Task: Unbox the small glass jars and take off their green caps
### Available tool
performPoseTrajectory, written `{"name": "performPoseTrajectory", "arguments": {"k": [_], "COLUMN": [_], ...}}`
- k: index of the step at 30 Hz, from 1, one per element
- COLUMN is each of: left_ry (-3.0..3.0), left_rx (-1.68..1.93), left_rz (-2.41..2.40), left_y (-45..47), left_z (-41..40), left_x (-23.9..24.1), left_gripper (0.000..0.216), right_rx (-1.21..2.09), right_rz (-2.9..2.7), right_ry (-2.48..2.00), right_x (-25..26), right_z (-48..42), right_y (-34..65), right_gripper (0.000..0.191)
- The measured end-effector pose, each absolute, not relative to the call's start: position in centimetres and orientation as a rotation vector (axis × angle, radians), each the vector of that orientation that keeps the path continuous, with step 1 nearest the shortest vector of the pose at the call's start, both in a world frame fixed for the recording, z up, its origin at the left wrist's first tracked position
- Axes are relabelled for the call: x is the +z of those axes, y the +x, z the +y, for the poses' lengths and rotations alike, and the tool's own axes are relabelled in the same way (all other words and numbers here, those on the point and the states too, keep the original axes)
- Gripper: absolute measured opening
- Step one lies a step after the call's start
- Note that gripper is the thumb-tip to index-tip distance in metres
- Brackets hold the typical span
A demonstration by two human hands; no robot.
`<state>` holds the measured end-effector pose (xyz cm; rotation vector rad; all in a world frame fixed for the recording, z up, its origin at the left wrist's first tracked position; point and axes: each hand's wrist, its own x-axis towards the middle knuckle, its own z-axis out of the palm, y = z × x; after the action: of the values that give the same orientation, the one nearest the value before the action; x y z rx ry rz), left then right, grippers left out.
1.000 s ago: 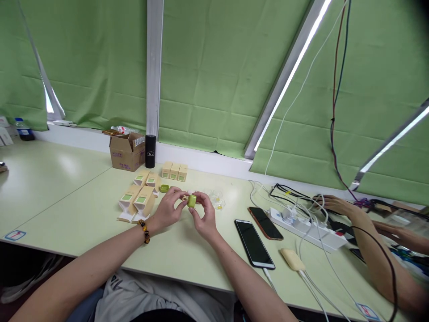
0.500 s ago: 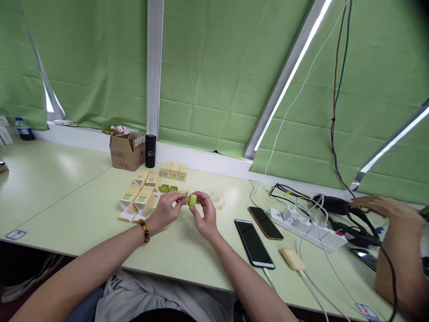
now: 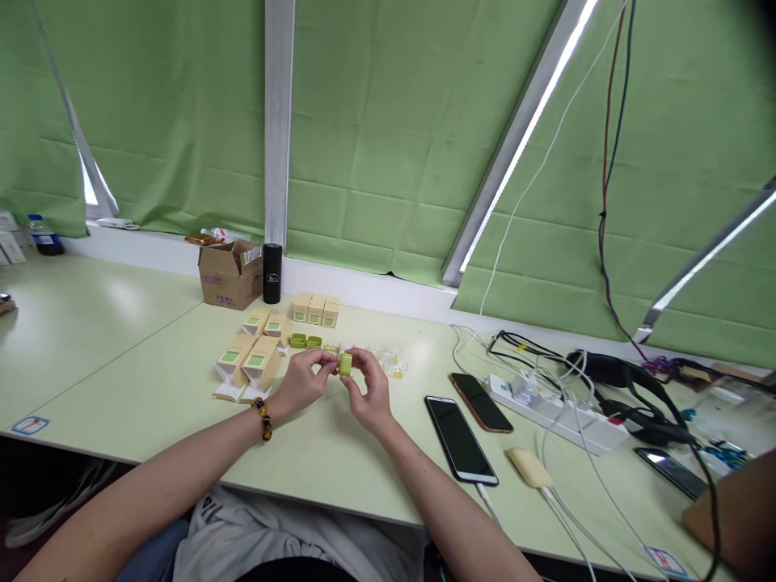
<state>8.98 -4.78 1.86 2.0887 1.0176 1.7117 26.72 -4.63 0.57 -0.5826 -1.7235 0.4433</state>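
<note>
My right hand (image 3: 369, 392) grips a small green box (image 3: 345, 364) between thumb and fingers, just above the table. My left hand (image 3: 308, 378), with a beaded bracelet on its wrist, is closed in a pinch at the box's left side. Whatever its fingertips hold is too small to make out. Beyond the hands lie two green trays (image 3: 305, 341) and some small yellowish pieces (image 3: 331, 348). Clear round containers (image 3: 393, 362) with tiny yellow bits stand behind my right hand. Several beige cartons (image 3: 262, 362) with green labels lie left of my left hand.
Three closed cartons (image 3: 316, 309), a cardboard box (image 3: 230, 273) and a black bottle (image 3: 272, 273) stand at the back. To the right are phones (image 3: 461, 440), a power strip (image 3: 558, 412) with tangled cables, and another person's arm (image 3: 736, 513) at the edge.
The green box has turned slightly and shifted a little left in my fingers. At the right, the other person's hand has withdrawn, uncovering a clear container and cables.
</note>
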Motion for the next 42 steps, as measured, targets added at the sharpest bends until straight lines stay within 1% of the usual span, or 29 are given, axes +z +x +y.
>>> {"name": "performPoseTrajectory", "arguments": {"k": [4,9,12,15,18,21,26,31,37,42], "left_ry": [2.072,2.053,2.114,2.214,2.325,2.419,2.503,2.506,2.644,2.785], "left_rx": [1.708,1.736,1.719,1.674,1.631,1.600,1.598,1.635,1.690,1.695], "left_rz": [1.005,0.995,0.968,0.950,0.966,0.984,0.976,1.014,1.047,1.029], "left_y": [9.1,9.3,9.0,8.5,8.2,8.2,8.2,8.2,8.2,8.5], "left_z": [-4.8,-4.7,-4.7,-4.7,-4.5,-4.2,-3.8,-3.8,-4.1,-4.5], "left_x": [1.9,1.8,2.0,2.3,2.4,2.2,1.8,1.8,1.9,1.9], "left_gripper": [0.010,0.006,0.020,0.036,0.047,0.054,0.045,0.038,0.040,0.041], "right_rx": [0.428,0.428,0.339,0.220,0.120,0.025,-0.023,-0.014,-0.341,-0.438], "right_rz": [-1.735,-1.702,-1.695,-1.722,-1.755,-1.806,-1.865,-1.864,-1.794,-1.791], "right_ry": [-0.577,-0.560,-0.603,-0.634,-0.628,-0.596,-0.554,-0.567,-0.667,-0.698], "right_x": [0.7,1.4,1.8,1.8,1.6,1.4,1.5,1.9,2.0,1.9], "right_z": [-4.7,-5.1,-5.2,-5.0,-4.7,-4.4,-4.6,-4.9,-4.5,-4.4], "right_y": [26.7,26.5,26.7,27.1,27.3,27.3,27.2,27.5,27.7,27.7], "right_gripper": [0.040,0.040,0.039,0.048,0.054,0.054,0.054,0.048,0.038,0.037]}}
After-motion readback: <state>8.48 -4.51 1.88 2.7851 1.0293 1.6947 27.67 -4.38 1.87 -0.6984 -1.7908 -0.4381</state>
